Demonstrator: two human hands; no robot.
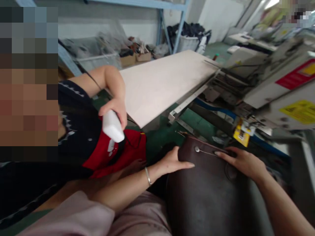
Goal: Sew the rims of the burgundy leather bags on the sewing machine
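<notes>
A dark brown leather bag point(206, 193) rests over my lap with its top edge away from me. My left hand point(172, 161), a silver bangle at its wrist, grips the bag's upper left edge, thumb on the front and the other fingers hidden behind. At the upper right edge my right hand point(242, 161) pinches the leather, its thumb near the end of a thin pale line that runs from a round metal stud point(197, 149). Below the right hand, a round loop shape point(230, 172) shows on the leather.
At my left sits a person whose hand point(115, 109) holds a white, rounded block-like object point(113, 126). A pale tabletop point(162, 85) lies ahead. Machines with a red label point(295, 75) and a yellow label point(301, 111) stand close on the right. Boxes point(128, 60) sit under a blue rack.
</notes>
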